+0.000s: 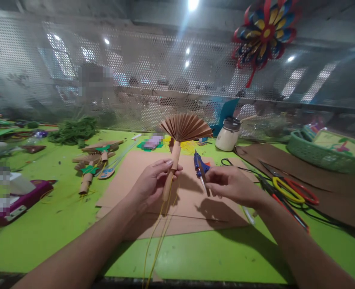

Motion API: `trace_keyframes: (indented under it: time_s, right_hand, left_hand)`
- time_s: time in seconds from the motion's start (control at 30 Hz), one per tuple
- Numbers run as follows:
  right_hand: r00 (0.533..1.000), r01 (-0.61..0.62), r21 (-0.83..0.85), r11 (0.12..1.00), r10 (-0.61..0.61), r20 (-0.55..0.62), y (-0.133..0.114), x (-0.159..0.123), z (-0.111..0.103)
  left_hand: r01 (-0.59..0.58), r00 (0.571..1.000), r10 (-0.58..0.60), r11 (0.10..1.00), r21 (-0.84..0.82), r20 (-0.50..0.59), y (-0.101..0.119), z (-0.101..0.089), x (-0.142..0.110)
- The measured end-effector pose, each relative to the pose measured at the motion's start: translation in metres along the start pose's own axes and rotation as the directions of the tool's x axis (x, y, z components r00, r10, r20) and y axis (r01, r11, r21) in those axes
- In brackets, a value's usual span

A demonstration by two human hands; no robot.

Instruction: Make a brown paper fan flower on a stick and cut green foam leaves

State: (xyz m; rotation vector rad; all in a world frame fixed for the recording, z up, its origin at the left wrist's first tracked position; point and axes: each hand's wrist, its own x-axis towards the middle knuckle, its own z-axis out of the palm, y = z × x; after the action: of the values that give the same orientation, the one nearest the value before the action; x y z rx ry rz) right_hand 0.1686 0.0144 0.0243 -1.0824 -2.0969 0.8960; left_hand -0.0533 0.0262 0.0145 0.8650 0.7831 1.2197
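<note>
Head view: your left hand [155, 180] is clamped on the rolled-paper handle [175, 154] of 1 pleated brown paper fan [187, 127], which stands above your fingers with its folds spread. Yellow strings [157, 249] hang from that grip past the near edge of the lime-green table [213, 261].

Your right hand [230, 184] is closed around 1 blue hot-glue gun [198, 162], nozzle pointing up and away from you, near the fan but apart from it. A glue stick [206, 188] juts from its rear beside your fingertips. Below both hands lie at least 2 kraft sheets [120, 184], overlapping.

Left of your left hand sit 2 smaller brown paper figures, each with 1 green star: the nearer figure [87, 182] and the farther figure [104, 155]. Farther left is 1 purple device [29, 198]; the marking on its white label is too small to read.

Beyond your right hand stands 1 cream jar [227, 138] with a dark top. To the right of that grip lie scissor handles [288, 189], 1 yellow loop and 1 red, and past them 1 green basket [300, 146]. High above hangs 1 flower-shaped pinwheel [266, 33].
</note>
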Motion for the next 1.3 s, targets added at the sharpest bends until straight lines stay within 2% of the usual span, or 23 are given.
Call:
trace_keyframes:
  time_s: [0.07,0.13,0.3,0.4,0.53,0.73,1.07,1.3]
  right_hand:
    - [1.0,-0.005,0.285,0.958,0.005,0.001,0.001,-0.001,-0.004]
    - [1.0,0.01,0.47,0.883,-0.004,-0.016,0.004,-0.001,-0.003]
    - [0.989,0.134,0.647,0.75,-0.062,-0.134,0.008,0.003,0.006]
    - [0.978,0.17,0.677,0.716,-0.036,-0.207,0.005,0.004,0.009]
    - [0.954,0.196,0.714,0.673,0.038,-0.298,0.004,0.005,0.015]
    - [0.987,0.096,0.765,0.637,0.036,-0.154,0.007,0.003,0.018]
    - [0.984,0.171,0.758,0.629,-0.072,-0.162,0.012,0.002,0.014]
    - [0.985,0.171,0.768,0.617,-0.076,-0.158,0.011,0.002,0.014]
  left_hand:
    - [0.028,0.999,-0.027,1.0,-0.009,0.027,-0.003,0.002,-0.001]
    - [0.063,0.997,-0.061,0.998,-0.022,0.056,-0.007,0.004,-0.003]
    - [0.179,0.978,-0.173,0.983,-0.05,0.115,-0.016,0.012,-0.011]
    - [0.164,0.977,-0.16,0.986,-0.021,0.142,-0.018,0.016,-0.014]
    - [0.166,0.979,-0.158,0.985,-0.055,0.125,-0.017,0.017,-0.015]
    - [0.201,0.973,-0.188,0.976,-0.087,0.134,-0.018,0.017,-0.017]
    - [0.169,0.967,-0.159,0.985,-0.033,0.199,-0.02,0.015,-0.017]
    - [0.139,0.969,-0.139,0.99,0.018,0.202,-0.022,0.016,-0.018]
